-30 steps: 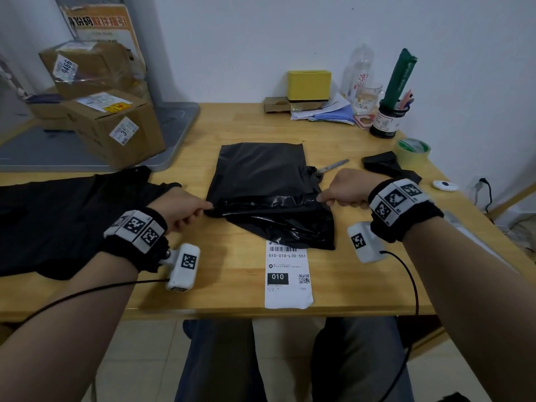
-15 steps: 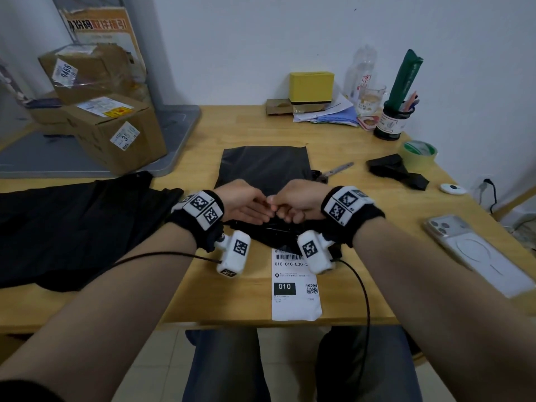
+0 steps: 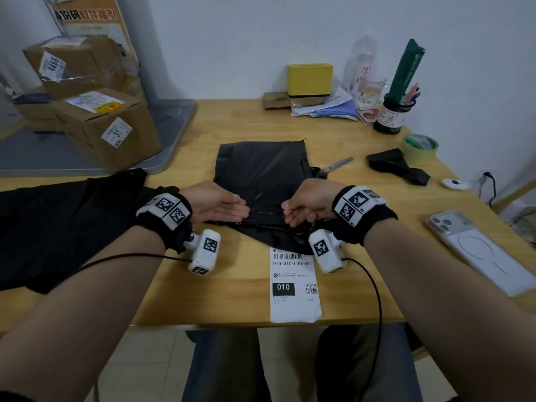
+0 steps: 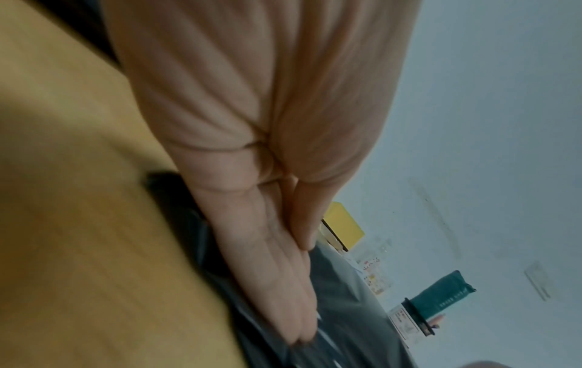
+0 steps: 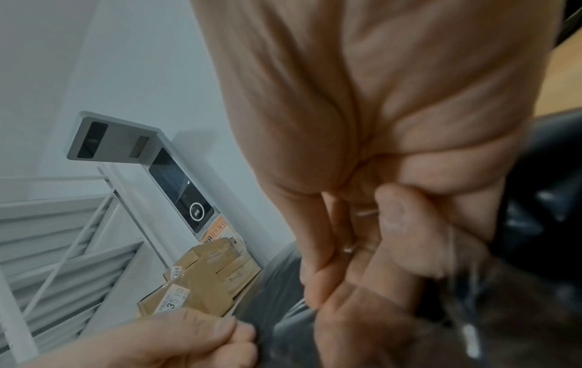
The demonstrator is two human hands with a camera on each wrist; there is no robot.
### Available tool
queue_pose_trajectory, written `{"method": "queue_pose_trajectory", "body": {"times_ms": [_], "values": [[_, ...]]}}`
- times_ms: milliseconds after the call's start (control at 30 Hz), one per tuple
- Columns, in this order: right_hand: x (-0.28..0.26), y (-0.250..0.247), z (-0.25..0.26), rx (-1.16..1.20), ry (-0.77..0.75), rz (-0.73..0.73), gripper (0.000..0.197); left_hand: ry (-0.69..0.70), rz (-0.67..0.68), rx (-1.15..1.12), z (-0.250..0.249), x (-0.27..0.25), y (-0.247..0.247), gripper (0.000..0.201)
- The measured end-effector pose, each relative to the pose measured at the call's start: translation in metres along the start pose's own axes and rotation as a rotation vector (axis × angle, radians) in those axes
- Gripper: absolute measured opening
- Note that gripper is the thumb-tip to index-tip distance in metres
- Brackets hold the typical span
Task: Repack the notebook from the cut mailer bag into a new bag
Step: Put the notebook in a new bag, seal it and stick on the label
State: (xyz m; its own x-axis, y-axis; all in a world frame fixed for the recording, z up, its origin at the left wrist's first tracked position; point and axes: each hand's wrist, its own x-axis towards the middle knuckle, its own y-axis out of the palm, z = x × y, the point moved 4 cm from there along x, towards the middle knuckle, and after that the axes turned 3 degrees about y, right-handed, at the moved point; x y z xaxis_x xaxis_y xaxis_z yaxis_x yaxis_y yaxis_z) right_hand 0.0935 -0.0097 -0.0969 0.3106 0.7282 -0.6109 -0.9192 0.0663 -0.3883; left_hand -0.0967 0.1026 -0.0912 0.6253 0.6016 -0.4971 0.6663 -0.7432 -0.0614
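Fingers of the left hand lie straight on the folded black bag, the right hand curls loosely; sealing seems nearly done, label unstuck.

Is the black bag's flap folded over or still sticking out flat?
Folded over. The black mailer bag has its near end doubled back in a creased band, and the left hand and right hand rest on it.

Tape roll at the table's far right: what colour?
Pale yellow-green tape roll with a green-and-white core; clearest in the head view.
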Motion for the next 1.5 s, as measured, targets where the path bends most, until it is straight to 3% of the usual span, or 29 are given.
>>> {"method": "queue_pose_trajectory", "body": {"times_ms": [300,533,667,800,1033,1300,1500], "values": [[-0.002,-0.021,-0.011,-0.156,0.052,-0.093,0.027,0.018,-0.109,0.013,0.008,-0.01,-0.027,0.027],[-0.006,-0.038,-0.019,-0.252,0.069,-0.115,0.028,0.036,-0.099,0.105,0.007,-0.015,-0.029,0.031],[-0.018,-0.041,0.001,-0.032,-0.085,-0.092,0.019,0.069,-0.07,0.194,-0.008,-0.022,-0.022,0.035],[-0.029,-0.019,0.034,0.135,-0.272,0.052,0.02,0.131,0.032,0.139,-0.028,-0.022,0.007,0.035],[0.008,0.035,0.034,0.005,-0.142,0.166,0.025,0.01,0.075,0.149,-0.014,0.006,0.043,0.035],[0.019,0.027,0.024,-0.229,-0.135,0.103,0.023,-0.054,0.109,-0.007,0.002,0.013,0.026,0.039],[0.014,0.009,0.011,-0.236,-0.144,0.057,0.022,-0.043,0.025,-0.003,0.007,0.01,0.007,0.045]]}}
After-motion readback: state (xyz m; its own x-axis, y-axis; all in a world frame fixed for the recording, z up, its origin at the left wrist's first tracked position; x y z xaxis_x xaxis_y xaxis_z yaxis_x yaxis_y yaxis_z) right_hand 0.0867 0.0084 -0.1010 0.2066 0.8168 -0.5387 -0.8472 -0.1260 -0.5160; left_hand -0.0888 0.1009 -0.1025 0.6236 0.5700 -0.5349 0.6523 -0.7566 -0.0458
